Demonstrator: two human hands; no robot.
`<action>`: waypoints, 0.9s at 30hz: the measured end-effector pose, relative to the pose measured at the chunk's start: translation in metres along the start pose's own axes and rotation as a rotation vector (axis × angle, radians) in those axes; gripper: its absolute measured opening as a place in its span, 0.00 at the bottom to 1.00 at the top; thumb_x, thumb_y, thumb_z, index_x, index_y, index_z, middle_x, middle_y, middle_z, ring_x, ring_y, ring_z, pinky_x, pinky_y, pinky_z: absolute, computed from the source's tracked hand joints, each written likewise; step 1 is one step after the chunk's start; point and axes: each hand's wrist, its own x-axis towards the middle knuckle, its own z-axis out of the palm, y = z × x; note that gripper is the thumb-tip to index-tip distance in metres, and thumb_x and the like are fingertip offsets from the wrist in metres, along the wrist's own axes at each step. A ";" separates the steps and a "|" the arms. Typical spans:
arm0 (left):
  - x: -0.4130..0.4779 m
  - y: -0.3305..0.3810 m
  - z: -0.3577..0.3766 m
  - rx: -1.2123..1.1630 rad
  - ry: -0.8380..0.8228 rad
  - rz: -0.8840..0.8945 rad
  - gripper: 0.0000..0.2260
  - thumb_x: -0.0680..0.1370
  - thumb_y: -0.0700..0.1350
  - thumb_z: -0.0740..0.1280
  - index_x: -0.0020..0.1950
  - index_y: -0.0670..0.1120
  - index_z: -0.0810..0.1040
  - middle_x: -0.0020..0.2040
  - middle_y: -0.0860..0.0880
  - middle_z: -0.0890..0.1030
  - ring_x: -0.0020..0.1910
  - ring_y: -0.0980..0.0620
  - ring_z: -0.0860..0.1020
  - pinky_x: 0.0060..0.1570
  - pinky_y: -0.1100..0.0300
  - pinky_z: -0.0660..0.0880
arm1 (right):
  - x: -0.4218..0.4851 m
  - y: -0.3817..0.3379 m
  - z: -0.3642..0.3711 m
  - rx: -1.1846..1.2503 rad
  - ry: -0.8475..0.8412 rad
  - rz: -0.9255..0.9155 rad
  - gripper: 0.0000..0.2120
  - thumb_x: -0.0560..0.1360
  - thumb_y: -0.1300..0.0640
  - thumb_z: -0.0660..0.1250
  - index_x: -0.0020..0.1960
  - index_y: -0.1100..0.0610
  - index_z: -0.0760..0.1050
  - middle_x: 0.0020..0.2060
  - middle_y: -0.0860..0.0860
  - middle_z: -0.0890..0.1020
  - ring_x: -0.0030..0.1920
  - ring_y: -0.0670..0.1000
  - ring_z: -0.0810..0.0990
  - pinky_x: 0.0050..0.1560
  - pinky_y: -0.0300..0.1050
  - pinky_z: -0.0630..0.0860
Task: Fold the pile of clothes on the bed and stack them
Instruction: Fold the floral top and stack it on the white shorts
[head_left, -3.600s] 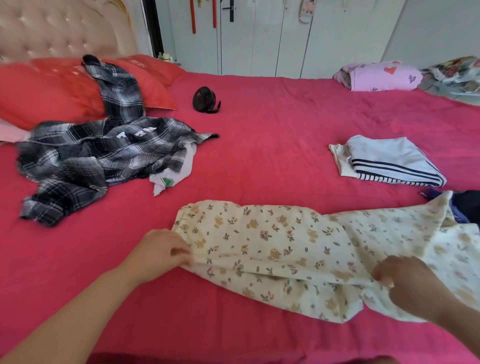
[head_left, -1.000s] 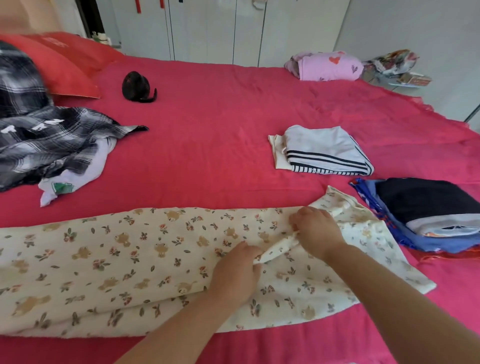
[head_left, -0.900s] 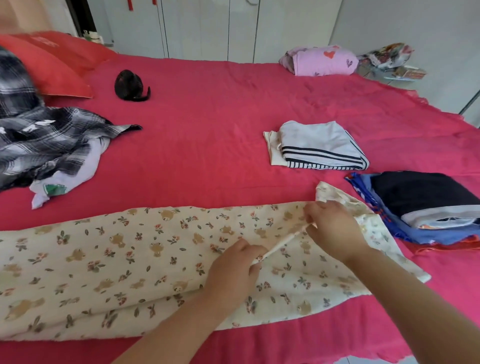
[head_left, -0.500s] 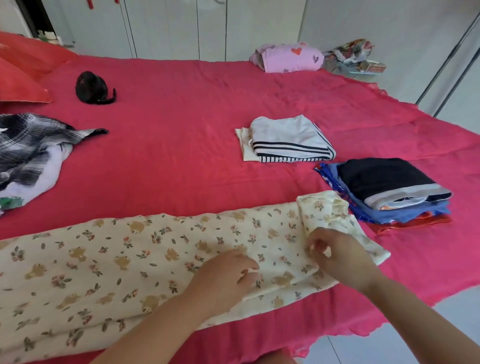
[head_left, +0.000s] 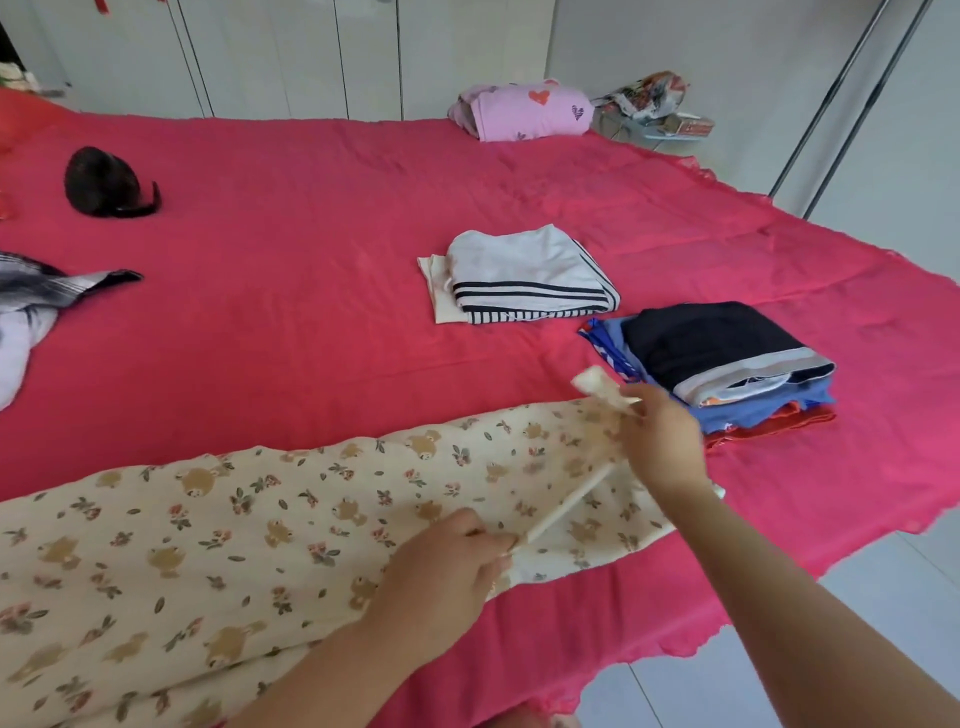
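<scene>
The floral garment (head_left: 291, 519) lies along the bed's (head_left: 311, 338) near edge; 0.5 s ago both hands lay on it; now the left hand (head_left: 447, 566) pinches its cream tie (head_left: 566, 506), drawn taut; the right hand (head_left: 662, 441) grips the tie's far end, lifted beside the folded stack (head_left: 717, 353).

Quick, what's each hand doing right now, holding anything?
Left hand: pinching a fold of the floral garment.
Right hand: gripping the same garment's raised corner.
</scene>
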 end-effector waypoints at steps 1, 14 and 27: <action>-0.001 0.002 -0.004 -0.035 0.022 0.012 0.14 0.80 0.53 0.58 0.65 0.59 0.73 0.41 0.63 0.66 0.37 0.64 0.67 0.35 0.73 0.63 | -0.001 0.003 -0.013 0.070 0.084 0.023 0.12 0.75 0.61 0.60 0.58 0.59 0.74 0.46 0.56 0.81 0.49 0.57 0.78 0.43 0.45 0.67; 0.001 0.004 -0.012 -0.046 -0.056 -0.002 0.13 0.79 0.52 0.60 0.62 0.58 0.76 0.50 0.66 0.70 0.47 0.68 0.68 0.45 0.77 0.63 | -0.019 0.068 -0.041 0.012 0.006 0.386 0.30 0.73 0.56 0.66 0.71 0.63 0.60 0.63 0.64 0.70 0.63 0.63 0.69 0.62 0.58 0.69; 0.009 -0.032 0.027 0.382 -0.265 -0.089 0.27 0.68 0.70 0.27 0.64 0.64 0.22 0.72 0.54 0.27 0.68 0.50 0.25 0.68 0.54 0.25 | 0.040 0.053 -0.010 -0.262 -0.263 0.191 0.13 0.74 0.47 0.64 0.42 0.57 0.68 0.33 0.49 0.73 0.38 0.53 0.73 0.32 0.43 0.64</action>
